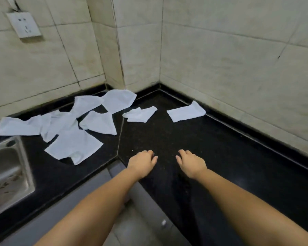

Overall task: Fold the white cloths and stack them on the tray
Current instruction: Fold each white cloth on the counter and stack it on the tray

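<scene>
**White cloths scattered, both hands empty**

Black granite countertop (167,139) carries the white cloths (75,146), loose and unfolded from nine to one o'clock, one apart (185,112) toward one o'clock. Left hand (142,162) and right hand (190,163) rest at six o'clock, fingers loosely curled, holding nothing, probably poised to begin. No tray is visible. A steel sink (7,167) sits at nine o'clock.

Place: we take this for a home kitchen corner.
Bench (167,139): we see black polished stone.
Sink (9,174): steel, set in at left.
Walls (220,50): tiled, with a socket (24,24).
</scene>
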A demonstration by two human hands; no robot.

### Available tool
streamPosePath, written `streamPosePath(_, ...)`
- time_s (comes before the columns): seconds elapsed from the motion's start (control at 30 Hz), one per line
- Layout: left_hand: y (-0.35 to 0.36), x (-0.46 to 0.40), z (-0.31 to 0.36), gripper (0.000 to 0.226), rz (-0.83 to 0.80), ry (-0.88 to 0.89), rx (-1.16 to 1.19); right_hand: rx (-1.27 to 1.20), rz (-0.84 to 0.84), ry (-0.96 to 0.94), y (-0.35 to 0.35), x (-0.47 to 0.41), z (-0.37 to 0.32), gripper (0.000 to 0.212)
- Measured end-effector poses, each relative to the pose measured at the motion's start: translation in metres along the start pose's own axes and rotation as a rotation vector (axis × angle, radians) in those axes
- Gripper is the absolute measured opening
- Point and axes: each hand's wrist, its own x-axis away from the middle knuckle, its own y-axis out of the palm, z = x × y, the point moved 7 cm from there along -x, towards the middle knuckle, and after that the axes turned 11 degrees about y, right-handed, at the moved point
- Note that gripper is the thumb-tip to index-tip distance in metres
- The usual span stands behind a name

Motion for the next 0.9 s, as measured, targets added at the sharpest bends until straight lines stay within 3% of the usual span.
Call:
streamPosePath(0.6, -0.011, -0.344, -0.062, 0.031, -0.238, 0.401, -0.036, -0.130, 0.023, 0.386, -0.021, -0.274, -0.013, 0.037)
streamPosePath(0.77, 0.003, -0.401, -0.060, 0.042, -0.251, 0.550, -0.065, -0.112, 0.088, 0.421, -0.008, -0.316, -0.018, 0.038)
streamPosePath(0.9, 0.015, -0.415, -0.057, 0.038, -0.274, 0.664, -0.216, -0.130, 0.153, 0.465, -0.001, -0.323, -0.015, 0.032)
